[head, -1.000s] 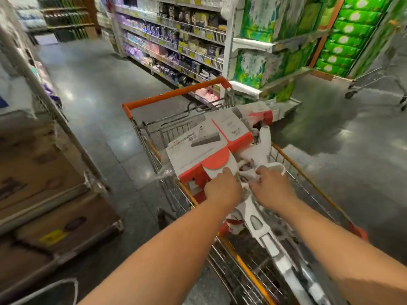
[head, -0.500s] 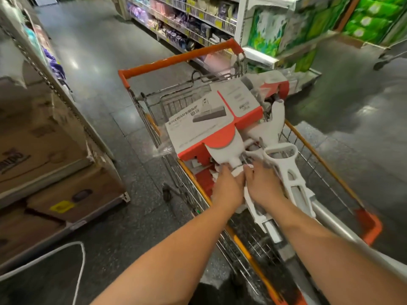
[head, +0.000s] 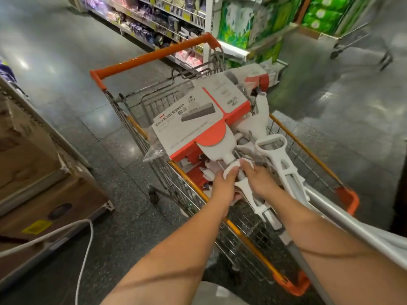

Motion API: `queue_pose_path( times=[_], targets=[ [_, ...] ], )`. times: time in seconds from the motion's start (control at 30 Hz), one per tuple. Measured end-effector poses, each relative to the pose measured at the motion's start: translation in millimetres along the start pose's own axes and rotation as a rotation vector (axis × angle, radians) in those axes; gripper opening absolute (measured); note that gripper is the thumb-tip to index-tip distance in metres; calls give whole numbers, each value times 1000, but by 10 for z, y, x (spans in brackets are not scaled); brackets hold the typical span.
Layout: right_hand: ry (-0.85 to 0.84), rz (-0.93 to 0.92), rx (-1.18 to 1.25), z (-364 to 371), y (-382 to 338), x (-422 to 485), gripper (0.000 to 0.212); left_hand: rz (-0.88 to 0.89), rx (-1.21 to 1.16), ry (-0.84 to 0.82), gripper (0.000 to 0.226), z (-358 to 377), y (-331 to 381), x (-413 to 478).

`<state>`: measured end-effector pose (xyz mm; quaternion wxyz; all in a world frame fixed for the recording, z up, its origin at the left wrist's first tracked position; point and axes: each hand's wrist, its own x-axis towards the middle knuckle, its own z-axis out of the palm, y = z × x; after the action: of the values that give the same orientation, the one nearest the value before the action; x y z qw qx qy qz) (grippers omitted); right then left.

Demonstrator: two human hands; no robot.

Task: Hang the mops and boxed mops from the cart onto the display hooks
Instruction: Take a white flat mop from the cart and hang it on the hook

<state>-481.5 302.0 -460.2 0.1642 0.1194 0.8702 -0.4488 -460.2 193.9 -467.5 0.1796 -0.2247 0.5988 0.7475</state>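
Grey shop floor [head: 55,51] surrounded the cart [head: 152,56], where the left hand [head: 224,183] pinched a white mop [head: 244,187] beside the boxed mop [head: 198,119]; I could not tell whether the right hand [head: 262,181] gripped it.

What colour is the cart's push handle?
Orange, seen clearly in the head view: the cart handle.

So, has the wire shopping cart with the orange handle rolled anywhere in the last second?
No. The wire shopping cart stayed put: its orange handle still ends beside the white shelf post.
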Motion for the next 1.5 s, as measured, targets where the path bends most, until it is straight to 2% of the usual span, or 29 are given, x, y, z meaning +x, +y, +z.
queue_pose_path(
  times=[0.07, 0.13, 0.23, 0.43, 0.6, 0.7, 0.8, 0.87, 0.97, 1.1, 1.23, 1.37, 1.5],
  targets=[
    [32, -23, -31, 14, -17, -23, 51, 9, -26, 51, 34, 9, -22, 6],
    [119, -88, -137, 8, -47, -65, 46, 83, -13, 184, 37, 30, -19, 4],
    [235, -204, -272, -36, -138, -156, 35, 189, 111, 343, 22, 66, -13, 6],
    [280, -337, -396, -101, -307, -247, 33, 301, 199, 392, 17, 118, 33, -5],
    [418, -448, -422, -365, -305, -278, 23, 438, 319, 398, 10, 371, 242, -42],
    [435, -420, -418, -561, -245, -237, 22, 395, 306, 430, 15, 511, 313, -50],
    [417, -427, -441, -631, -212, -257, 24, 280, 251, 504, 23, 462, 291, 1],
    [367, -484, -484, -592, -204, -280, 25, 199, 202, 507, 30, 397, 220, 40],
    [277, -529, -561, -452, -204, -293, 26, 179, 144, 502, 38, 320, 114, 50],
    [169, -450, -583, -220, -205, -241, 33, 129, 24, 491, 54, 300, 52, 68],
    [110, -239, -338, -111, -179, -103, 41, 97, -39, 302, 47, 231, -41, 105],
    [-32, -55, -137, -104, -83, -61, 51, 60, -100, 212, 42, 93, -83, 132],
    [-48, -35, -36, -82, -75, -97, 53, 5, -194, 122, 48, 23, -146, 108]
  ],
)
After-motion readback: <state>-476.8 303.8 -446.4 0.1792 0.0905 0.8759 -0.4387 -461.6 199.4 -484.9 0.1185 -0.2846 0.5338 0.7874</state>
